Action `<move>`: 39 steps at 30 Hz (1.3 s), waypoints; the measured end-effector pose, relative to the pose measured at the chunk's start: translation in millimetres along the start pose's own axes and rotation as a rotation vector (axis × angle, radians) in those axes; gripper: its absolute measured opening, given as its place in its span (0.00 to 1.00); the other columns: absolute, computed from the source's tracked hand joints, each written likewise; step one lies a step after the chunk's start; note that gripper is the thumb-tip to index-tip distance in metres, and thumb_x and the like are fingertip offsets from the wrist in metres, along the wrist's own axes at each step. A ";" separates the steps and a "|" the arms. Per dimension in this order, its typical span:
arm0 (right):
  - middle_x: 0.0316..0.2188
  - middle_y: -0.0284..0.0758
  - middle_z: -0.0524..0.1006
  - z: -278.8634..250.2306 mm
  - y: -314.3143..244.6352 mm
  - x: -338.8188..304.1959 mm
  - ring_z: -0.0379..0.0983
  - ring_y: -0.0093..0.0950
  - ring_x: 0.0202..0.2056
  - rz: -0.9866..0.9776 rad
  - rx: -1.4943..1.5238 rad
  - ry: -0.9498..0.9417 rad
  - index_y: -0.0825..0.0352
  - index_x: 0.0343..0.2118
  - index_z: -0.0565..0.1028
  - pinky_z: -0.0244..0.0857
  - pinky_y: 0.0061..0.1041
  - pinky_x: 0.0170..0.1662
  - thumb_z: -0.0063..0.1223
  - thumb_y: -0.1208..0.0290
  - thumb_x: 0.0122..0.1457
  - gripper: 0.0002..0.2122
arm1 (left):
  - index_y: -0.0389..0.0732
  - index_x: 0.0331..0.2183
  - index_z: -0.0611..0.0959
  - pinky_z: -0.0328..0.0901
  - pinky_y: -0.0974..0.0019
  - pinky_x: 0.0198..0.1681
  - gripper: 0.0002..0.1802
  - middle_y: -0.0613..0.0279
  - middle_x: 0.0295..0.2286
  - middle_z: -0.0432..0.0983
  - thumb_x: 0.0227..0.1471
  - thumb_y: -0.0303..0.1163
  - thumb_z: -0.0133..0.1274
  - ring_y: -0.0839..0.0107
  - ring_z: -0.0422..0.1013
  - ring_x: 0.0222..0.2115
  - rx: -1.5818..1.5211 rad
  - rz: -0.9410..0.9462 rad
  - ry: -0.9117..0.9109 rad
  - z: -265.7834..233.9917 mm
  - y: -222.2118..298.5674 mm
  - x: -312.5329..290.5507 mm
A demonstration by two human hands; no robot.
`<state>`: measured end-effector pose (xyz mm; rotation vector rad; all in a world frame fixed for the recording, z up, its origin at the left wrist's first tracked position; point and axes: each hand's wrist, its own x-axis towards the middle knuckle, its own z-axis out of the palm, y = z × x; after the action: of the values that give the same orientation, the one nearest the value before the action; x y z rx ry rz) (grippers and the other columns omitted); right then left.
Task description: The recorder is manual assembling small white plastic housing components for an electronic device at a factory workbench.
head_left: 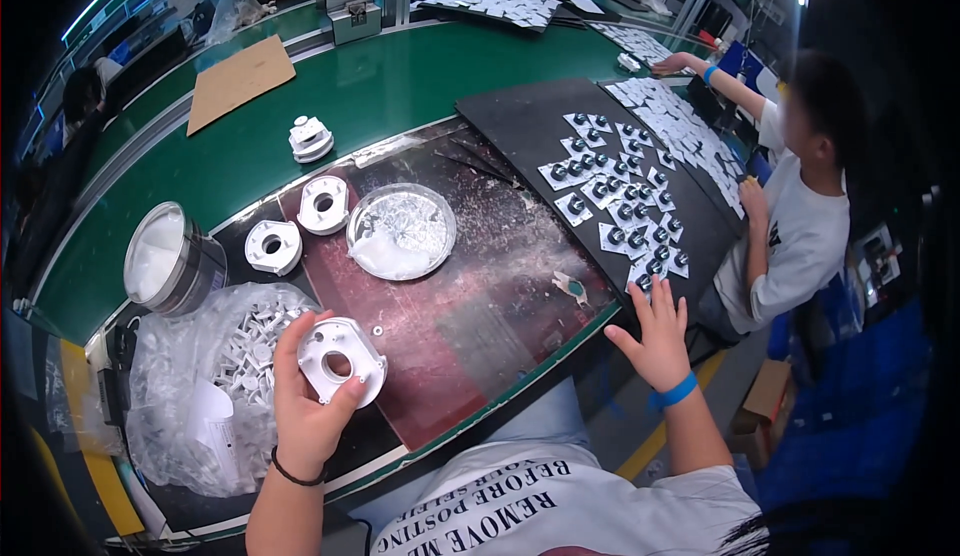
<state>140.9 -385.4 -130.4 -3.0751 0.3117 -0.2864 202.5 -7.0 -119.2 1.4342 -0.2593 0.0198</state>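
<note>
My left hand [308, 418] grips a round white plastic housing [372, 354] with a hole through its middle, thumb on its lower rim. It is held above the table's left side, beside a plastic bag [165, 396] of small white plastic parts [262, 341]. My right hand [660, 341] has its fingers spread and holds nothing. Its fingertips are at the near end of a group of small white cards with dark round parts [627, 211], lying on a black board [530, 121]; I cannot tell whether they touch. Two similar white housings [324, 205] [273, 247] lie farther back on the table.
A metal can [176, 261] with white contents stands at left. A round tray [402, 231] holds clear, whitish material. Another white part [310, 140] sits on the green conveyor belt [420, 81], near flat cardboard [241, 84]. At right, a co-worker [800, 196] reaches toward the belt.
</note>
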 end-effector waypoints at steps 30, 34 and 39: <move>0.25 0.31 0.71 -55.5 -199.0 118.3 0.66 0.26 0.29 -1.292 0.980 -0.520 0.66 0.31 0.75 0.58 0.23 0.34 0.56 0.73 0.47 0.08 | 0.49 0.56 0.43 0.61 0.67 0.45 0.48 0.51 0.53 0.48 0.37 0.15 0.50 0.70 0.60 0.45 -0.080 -0.155 -0.160 -1.8 -6.9 3.2; 0.24 0.30 0.73 -69.1 -231.7 130.6 0.67 0.27 0.29 -1.223 0.897 -0.822 0.64 0.26 0.74 0.58 0.24 0.37 0.57 0.68 0.46 0.07 | 0.42 0.54 0.46 0.51 0.64 0.52 0.47 0.50 0.52 0.49 0.36 0.20 0.54 0.65 0.54 0.51 -0.080 -0.149 -0.259 -7.2 -12.4 3.7; 0.22 0.24 0.73 -49.8 -255.0 130.7 0.66 0.25 0.30 -1.503 0.812 -0.845 0.60 0.23 0.76 0.52 0.25 0.42 0.57 0.68 0.44 0.04 | 0.39 0.54 0.45 0.48 0.64 0.54 0.48 0.48 0.50 0.52 0.35 0.24 0.56 0.63 0.51 0.53 -0.049 -0.120 -0.312 -10.0 -13.0 3.4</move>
<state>307.3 -163.2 -43.9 -1.7380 -1.6135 0.6731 209.7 0.5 -132.4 1.3995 -0.4255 -0.3087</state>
